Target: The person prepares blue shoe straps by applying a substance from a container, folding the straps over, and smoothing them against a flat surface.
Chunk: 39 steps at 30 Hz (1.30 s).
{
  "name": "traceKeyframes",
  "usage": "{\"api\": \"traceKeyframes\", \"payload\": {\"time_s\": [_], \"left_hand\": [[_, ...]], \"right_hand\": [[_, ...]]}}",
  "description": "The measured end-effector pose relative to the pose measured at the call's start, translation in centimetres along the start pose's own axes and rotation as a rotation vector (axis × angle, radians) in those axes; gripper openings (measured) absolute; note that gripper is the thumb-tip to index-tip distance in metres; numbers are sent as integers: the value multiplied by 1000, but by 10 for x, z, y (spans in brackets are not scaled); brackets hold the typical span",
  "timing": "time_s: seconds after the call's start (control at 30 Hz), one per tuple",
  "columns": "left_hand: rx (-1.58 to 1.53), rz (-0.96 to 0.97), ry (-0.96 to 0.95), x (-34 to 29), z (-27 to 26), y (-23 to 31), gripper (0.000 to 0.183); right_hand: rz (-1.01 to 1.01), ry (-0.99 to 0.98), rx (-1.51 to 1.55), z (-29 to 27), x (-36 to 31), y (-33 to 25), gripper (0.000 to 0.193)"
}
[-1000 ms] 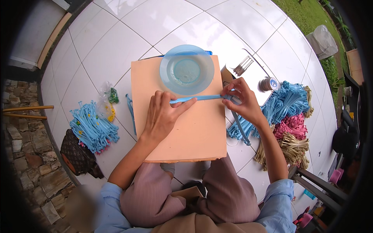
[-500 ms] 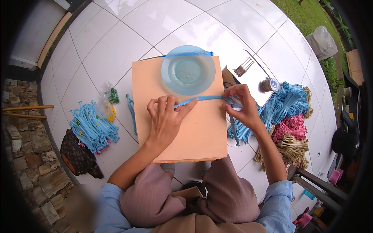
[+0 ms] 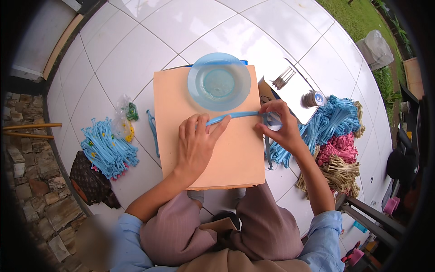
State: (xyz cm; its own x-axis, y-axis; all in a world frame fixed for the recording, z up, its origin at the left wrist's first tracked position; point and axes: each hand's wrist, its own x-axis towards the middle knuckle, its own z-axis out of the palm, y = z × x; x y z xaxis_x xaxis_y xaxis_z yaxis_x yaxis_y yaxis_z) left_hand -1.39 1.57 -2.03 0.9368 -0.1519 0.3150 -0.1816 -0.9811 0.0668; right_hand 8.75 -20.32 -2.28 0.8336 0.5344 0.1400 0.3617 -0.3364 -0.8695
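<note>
A light-blue flat strap (image 3: 240, 114) lies stretched across the peach-coloured board (image 3: 231, 158), below the clear blue bowl (image 3: 219, 103). Its left end disappears under my left hand (image 3: 197, 143), whose thumb and curled fingers close on it. At the board's right edge my right hand (image 3: 283, 126) pinches the strap between thumb and forefinger, the other fingers bent. From the right hand a length of strap hangs down past the board's edge. Another blue strap (image 3: 152, 131) sticks out at the board's left side.
On the left floor lie a bundle of blue straps (image 3: 108, 147), a plastic bag of small yellow and green pieces (image 3: 128, 122) and a brown bag (image 3: 89, 177). To the right are a white tray (image 3: 290, 99) with a wire spool (image 3: 311, 99), and blue, pink (image 3: 339, 148) and beige bundles (image 3: 340, 174).
My left hand has slid a little to the right along the strap, its fingers drawn closer together. The right hand stays nearly in place; the hanging end has swung slightly left.
</note>
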Motion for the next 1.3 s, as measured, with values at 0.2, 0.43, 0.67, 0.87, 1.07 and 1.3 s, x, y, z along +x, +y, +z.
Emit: {"api": "traceKeyframes", "payload": {"time_s": [0.2,0.43,0.67,0.87,1.07,1.3], "left_hand": [[73,87,-83,-2,-1,11,51],[15,98,-83,6,-7,16,53],[8,105,-45,8,-6,10,56],[-26,110,-6,9,-2,10,55],[-40,99,-6,7,-2,9,55],[-45,101,-25,6,-3,9,56]], "right_hand": [[-180,25,-130,4,-1,4,40],[-280,67,-300,6,-7,4,48],[-84,-339,-449,-11,32,-43,71],[95,-639,-596,-9,67,-62,85],[51,-717,-781,2,77,-68,90],[4,-715,-851,4,76,-71,94]]}}
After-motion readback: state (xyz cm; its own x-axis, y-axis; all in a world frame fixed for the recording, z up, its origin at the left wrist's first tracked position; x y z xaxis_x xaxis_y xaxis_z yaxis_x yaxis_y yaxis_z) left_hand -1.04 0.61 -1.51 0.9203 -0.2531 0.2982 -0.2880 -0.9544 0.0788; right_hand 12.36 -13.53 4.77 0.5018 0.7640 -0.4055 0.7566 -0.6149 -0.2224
